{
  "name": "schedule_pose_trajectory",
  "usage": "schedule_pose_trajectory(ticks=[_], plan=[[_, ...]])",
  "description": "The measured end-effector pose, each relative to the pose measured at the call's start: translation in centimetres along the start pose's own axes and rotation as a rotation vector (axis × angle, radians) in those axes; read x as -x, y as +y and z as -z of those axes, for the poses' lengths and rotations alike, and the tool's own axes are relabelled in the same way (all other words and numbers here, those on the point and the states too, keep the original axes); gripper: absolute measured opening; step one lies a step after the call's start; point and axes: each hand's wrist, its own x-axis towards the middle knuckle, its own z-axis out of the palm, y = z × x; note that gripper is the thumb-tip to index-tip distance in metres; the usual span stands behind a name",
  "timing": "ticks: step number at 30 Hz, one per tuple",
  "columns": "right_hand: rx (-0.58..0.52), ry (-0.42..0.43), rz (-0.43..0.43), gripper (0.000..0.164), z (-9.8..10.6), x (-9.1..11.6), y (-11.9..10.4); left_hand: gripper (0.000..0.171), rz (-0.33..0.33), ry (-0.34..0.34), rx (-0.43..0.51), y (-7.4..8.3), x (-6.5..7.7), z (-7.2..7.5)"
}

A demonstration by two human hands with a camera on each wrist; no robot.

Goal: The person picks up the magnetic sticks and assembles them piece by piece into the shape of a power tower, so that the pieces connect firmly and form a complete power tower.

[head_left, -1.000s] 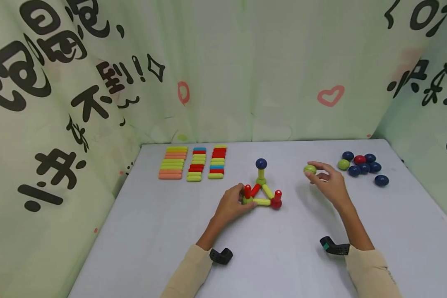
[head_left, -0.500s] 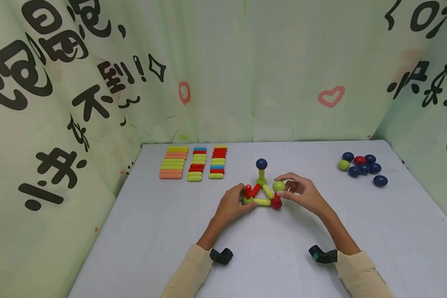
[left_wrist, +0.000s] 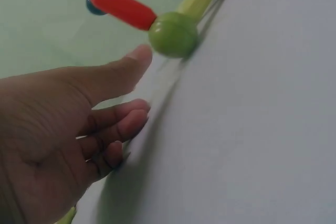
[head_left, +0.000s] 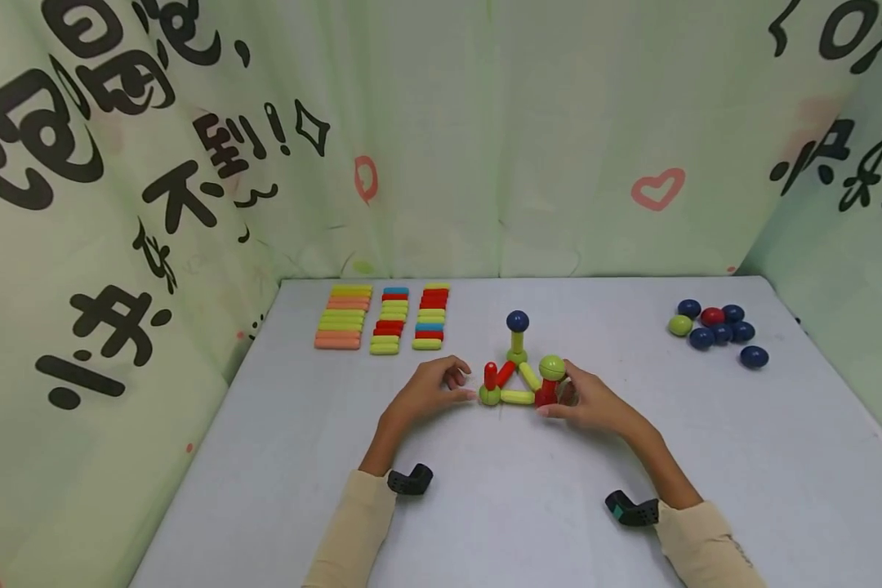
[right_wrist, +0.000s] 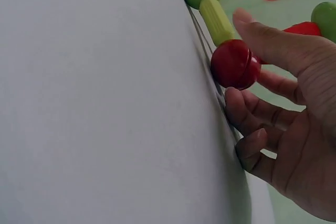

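Head view: the rod-and-ball triangle (head_left: pixel 518 398) sits on the white table (head_left: pixel 500 506), pretty much centered. Right hand (head_left: pixel 591 402) has its thumb and fingers curled round the red ball (right_wrist: pixel 230 64) at the near right corner; a red rod (right_wrist: pixel 303 28) stands up from that, capped with a green ball (head_left: pixel 552 367). Left hand (head_left: pixel 429 392) isn't gripping anything, fingers loosely bent just beside the lime corner ball (left_wrist: pixel 173 34) with the upright red peg (left_wrist: pixel 123 8). Back corner's upright rod (head_left: pixel 517 343) carries a blue ball (head_left: pixel 518 322). Loose balls (head_left: pixel 721 333) are bunched well off to the right, btw.
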Motion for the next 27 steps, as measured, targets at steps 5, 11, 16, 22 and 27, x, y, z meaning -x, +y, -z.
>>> schedule_pose_trajectory(ticks=[5, 11, 16, 22, 27], plan=[[0.016, -0.056, -0.010, 0.057, 1.0, 0.3, 0.3, 0.025, -0.010, 0.044, -0.009, -0.8, 0.4, 1.2], [0.053, 0.087, -0.110, 0.037, 5.0, 1.6, 2.8, 0.037, -0.156, -0.101, -0.013, 0.1, 0.0, -0.1], [0.192, 0.553, -0.323, 0.036, 8.3, 3.3, 6.3, 0.036, -0.194, -0.184, -0.022, 1.3, -0.1, -1.5], [0.184, 0.794, -0.650, 0.047, 11.7, 5.3, 10.4, 0.026, -0.206, -0.286, 0.073, 2.8, 0.1, -2.3], [0.204, 0.691, -0.766, 0.051, 12.8, 6.5, 12.2, 0.067, -0.104, -0.078, 0.096, 3.1, 0.0, -3.3]])
